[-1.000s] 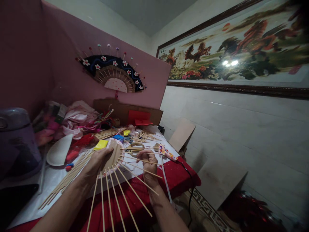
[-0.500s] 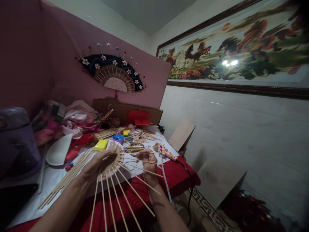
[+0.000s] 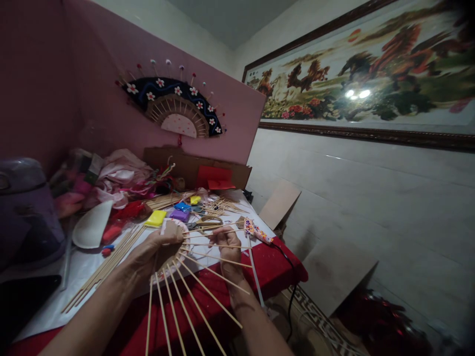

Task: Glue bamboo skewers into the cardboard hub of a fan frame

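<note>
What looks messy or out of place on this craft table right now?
Nothing looks damaged. The table's back is cluttered: pink cloth lies heaped, and loose sticks are scattered unevenly. The sticks on the fan piece fan out at fairly even spacing.

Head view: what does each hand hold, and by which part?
Left hand grips the fan frame by its cardboard hub; right hand pinches one stick.

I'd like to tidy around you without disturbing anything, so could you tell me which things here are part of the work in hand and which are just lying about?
In hand:
- left hand gripping the half-round fan base
- right hand pinching one of the fanned bamboo sticks

Lying about:
- scissors
- yellow block
- loose stick bundle
- white half-disc
- finished fan on the wall
</note>
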### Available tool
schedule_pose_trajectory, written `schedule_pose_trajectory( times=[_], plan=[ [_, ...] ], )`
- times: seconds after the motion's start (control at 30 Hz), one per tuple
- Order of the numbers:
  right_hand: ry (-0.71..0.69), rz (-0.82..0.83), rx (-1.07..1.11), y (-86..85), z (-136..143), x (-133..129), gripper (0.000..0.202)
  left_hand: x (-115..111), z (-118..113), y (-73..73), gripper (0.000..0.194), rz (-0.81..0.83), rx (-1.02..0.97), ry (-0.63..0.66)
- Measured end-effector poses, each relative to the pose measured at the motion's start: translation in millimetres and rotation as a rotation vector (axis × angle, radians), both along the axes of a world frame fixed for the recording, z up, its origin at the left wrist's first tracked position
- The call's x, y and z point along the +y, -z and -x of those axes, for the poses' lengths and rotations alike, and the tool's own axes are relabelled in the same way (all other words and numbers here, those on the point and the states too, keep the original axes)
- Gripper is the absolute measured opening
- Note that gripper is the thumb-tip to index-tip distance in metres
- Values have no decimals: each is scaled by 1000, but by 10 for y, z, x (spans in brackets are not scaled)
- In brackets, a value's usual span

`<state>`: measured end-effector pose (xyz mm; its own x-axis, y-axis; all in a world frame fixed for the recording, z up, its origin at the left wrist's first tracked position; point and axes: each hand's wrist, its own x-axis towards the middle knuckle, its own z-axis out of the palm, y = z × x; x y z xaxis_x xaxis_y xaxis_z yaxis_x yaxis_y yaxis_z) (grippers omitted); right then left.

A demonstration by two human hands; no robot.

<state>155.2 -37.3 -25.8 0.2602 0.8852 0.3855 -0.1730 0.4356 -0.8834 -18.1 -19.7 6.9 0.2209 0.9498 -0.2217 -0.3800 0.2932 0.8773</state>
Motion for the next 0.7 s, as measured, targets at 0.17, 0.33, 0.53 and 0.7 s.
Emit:
schedule_pose_trajectory(
  times=[0.17,0.33,0.53,0.7],
  plan=[
    [2,14,1,18,-14,15,31,4,-18,-1,19,12,-7,-13],
    [3,21,18,21,-13,18,30,28,-7,-8,17,37,-14,-15],
    [-14,19,52,60,18,98,18,28,19,-55,16,9,-14,2],
    [-73,12,291,80,-9,154,16,66,40,-52,13,-3,-3,-26]
  ],
)
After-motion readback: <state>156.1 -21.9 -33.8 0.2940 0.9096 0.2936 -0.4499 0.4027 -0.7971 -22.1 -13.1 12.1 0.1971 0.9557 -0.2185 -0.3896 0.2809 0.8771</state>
